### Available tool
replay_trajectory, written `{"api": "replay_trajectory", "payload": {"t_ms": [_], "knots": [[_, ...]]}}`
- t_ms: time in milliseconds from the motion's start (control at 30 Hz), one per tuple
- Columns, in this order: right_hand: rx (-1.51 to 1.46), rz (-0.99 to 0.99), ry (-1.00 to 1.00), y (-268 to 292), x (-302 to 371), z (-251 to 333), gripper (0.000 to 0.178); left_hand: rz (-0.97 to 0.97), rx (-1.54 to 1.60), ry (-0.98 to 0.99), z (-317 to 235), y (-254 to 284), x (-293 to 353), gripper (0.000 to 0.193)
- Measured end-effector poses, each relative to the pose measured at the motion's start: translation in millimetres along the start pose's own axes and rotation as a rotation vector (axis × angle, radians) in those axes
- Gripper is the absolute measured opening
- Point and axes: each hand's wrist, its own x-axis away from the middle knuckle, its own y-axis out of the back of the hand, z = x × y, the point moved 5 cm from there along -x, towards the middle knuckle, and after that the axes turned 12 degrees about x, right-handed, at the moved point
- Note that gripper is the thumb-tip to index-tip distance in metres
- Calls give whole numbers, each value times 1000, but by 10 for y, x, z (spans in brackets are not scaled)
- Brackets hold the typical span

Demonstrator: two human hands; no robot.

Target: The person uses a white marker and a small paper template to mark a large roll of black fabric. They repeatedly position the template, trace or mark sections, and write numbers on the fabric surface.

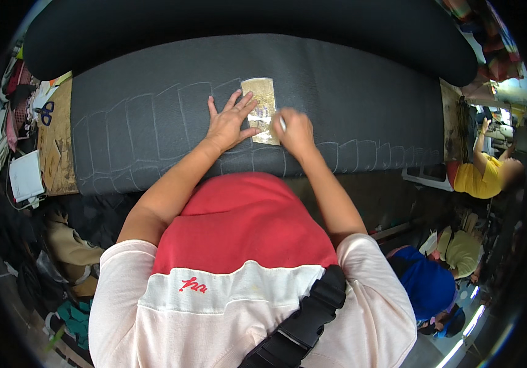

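Observation:
A wide sheet of dark grey fabric (349,92) lies across the table, marked with rows of white chalk outlines. A tan cardboard pattern piece (263,101) rests on it near the middle. My left hand (229,119) lies flat with fingers spread, pressing the pattern's left edge down. My right hand (294,132) sits at the pattern's lower right corner, closed on a small white piece of chalk (282,122) that touches the fabric beside the pattern.
A black fabric roll (245,24) runs along the far edge. Blue-handled scissors (45,113) and a white box (25,176) lie on the worn wooden tabletop (61,159) at left. A person in a yellow shirt (481,175) works at right; clutter sits below left.

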Motion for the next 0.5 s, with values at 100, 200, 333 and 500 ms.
{"api": "replay_trajectory", "payload": {"t_ms": [100, 200, 333, 500], "knots": [[-91, 270, -89, 72, 478, 37, 15, 3, 8, 14, -4, 10, -10, 70], [-364, 305, -158, -28, 550, 180, 16, 23, 14, 22, -12, 5, -7, 70], [-347, 252, -240, -53, 467, 167, 15, 28, 6, 10, -27, 38, -2, 72], [-143, -137, -201, 285, 368, -2, 17, 27, -18, 35, 65, 107, 54, 72]]}}
